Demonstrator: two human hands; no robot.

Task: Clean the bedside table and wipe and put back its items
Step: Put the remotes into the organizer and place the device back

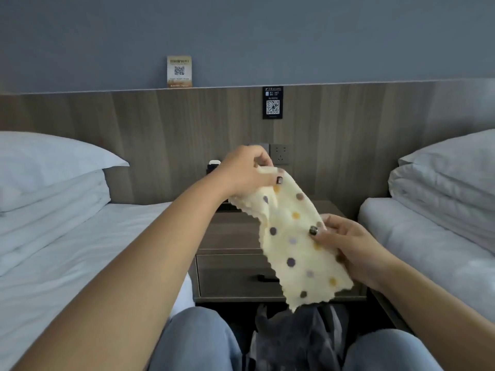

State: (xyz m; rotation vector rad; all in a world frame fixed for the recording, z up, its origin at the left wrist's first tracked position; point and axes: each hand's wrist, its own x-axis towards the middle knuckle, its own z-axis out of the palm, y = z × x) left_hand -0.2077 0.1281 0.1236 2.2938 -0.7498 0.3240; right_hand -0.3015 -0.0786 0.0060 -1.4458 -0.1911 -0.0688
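Observation:
A cream cloth with purple and yellow dots (294, 236) is stretched in the air in front of the bedside table (230, 231). My left hand (246, 174) pinches its upper end, raised near the wall socket. My right hand (351, 247) grips its lower right edge, thumb on top. The table is dark wood with one drawer (227, 274) and a black handle. A dark holder with a white item (213, 167) stands at the table's back left, mostly hidden behind my left hand.
White beds flank the table, with pillows at left (53, 167) and folded bedding at right (450, 172). A wall socket (280, 153) and a black QR sign (272, 103) sit on the wood headboard. A WiFi card (179, 71) stands on the ledge. A grey bag (294, 341) lies between my knees.

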